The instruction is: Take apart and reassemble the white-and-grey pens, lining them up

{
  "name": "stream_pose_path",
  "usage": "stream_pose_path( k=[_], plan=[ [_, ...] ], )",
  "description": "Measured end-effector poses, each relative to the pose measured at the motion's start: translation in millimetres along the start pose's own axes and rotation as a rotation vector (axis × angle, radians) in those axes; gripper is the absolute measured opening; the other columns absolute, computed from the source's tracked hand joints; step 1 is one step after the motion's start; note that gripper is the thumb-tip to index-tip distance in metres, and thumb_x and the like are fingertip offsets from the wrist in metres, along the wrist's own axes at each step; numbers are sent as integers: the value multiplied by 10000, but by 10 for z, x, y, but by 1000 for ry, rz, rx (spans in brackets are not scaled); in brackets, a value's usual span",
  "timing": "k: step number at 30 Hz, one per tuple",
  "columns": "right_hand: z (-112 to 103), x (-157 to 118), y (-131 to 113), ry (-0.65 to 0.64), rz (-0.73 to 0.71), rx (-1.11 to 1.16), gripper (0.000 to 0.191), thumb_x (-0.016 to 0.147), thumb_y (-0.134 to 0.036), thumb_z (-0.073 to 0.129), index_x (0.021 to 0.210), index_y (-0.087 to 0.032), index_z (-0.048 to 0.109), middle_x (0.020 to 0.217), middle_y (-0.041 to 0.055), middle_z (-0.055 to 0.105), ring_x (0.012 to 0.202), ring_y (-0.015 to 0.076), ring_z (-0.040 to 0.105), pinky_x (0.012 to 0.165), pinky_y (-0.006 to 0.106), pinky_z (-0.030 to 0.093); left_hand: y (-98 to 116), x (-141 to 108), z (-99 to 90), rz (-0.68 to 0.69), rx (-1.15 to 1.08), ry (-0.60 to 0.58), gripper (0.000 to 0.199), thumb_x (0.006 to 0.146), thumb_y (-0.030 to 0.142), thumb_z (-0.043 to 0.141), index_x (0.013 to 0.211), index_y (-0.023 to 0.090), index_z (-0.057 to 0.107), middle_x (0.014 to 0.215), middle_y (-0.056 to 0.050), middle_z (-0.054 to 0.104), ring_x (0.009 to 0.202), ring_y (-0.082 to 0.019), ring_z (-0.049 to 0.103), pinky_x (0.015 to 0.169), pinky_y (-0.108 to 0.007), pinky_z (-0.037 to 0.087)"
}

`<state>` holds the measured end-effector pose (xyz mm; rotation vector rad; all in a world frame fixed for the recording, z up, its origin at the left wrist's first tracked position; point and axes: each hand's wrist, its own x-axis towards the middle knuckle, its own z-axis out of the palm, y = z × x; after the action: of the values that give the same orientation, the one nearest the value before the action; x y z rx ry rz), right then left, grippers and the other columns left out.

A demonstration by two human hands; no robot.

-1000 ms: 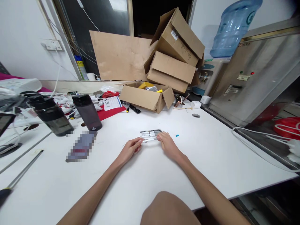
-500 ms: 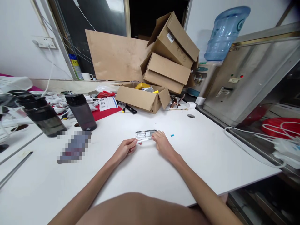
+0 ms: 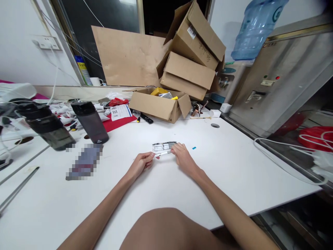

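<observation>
Between my two hands a white pen (image 3: pixel 163 153) with a grey end is held nearly level, just above the table. My left hand (image 3: pixel 142 163) pinches its left end between thumb and fingers. My right hand (image 3: pixel 182 155) is closed on the grey right end. Right behind it several more pens (image 3: pixel 162 147) lie side by side in a row, white with grey and dark parts; my right fingers cover part of their right ends. A small blue scrap (image 3: pixel 194 148) lies to the right of my right hand.
On the white table (image 3: pixel 234 173), a dark tumbler (image 3: pixel 91 123), a second bottle (image 3: pixel 48 126), a blurred-out flat object (image 3: pixel 85 162) and a thin dark rod (image 3: pixel 18 191) are at left. Behind stand an open cardboard box (image 3: pixel 153 106), a remote (image 3: pixel 146 118) and stacked boxes (image 3: pixel 189 69).
Both hands keep their hold on the pen, which shows little change. The whole view has shifted slightly, and my raised knee appears more to the right.
</observation>
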<state>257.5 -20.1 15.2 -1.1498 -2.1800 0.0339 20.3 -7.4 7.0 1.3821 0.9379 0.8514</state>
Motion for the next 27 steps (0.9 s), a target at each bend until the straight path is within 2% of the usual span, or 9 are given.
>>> stream_pose_path(
  k=[7, 16, 21, 27],
  plan=[
    [4, 1, 12, 5, -13, -7, 290, 1041, -117, 327, 856, -210, 531, 888, 75, 621, 853, 243, 504, 765, 377, 369, -43, 35, -16, -18, -33, 3, 436, 833, 527, 660, 892, 96, 695, 569, 80, 266, 489, -87, 224, 500, -263, 121],
    [14, -28, 147, 4, -4, 120, 298, 1049, -184, 343, 836, -221, 549, 863, 65, 629, 826, 229, 522, 797, 373, 422, -79, 51, 36, 60, 86, 41, 468, 913, 580, 570, 927, 128, 693, 576, 64, 344, 492, -99, 293, 492, -250, 188],
    [69, -29, 227, 15, 96, 376, 300, 1056, -286, 419, 875, -219, 649, 903, 37, 684, 838, 193, 592, 791, 319, 440, -54, 52, 59, 127, 198, 102, 426, 949, 559, 530, 896, 158, 664, 593, 45, 435, 528, -123, 392, 522, -247, 292],
    [63, -2, 261, -21, 192, 494, 259, 1023, -325, 481, 971, -202, 703, 942, 37, 727, 823, 188, 607, 739, 290, 441, -8, 39, 81, 141, 274, 146, 365, 944, 525, 542, 982, 186, 674, 645, 37, 515, 567, -141, 466, 550, -243, 356]
  ],
)
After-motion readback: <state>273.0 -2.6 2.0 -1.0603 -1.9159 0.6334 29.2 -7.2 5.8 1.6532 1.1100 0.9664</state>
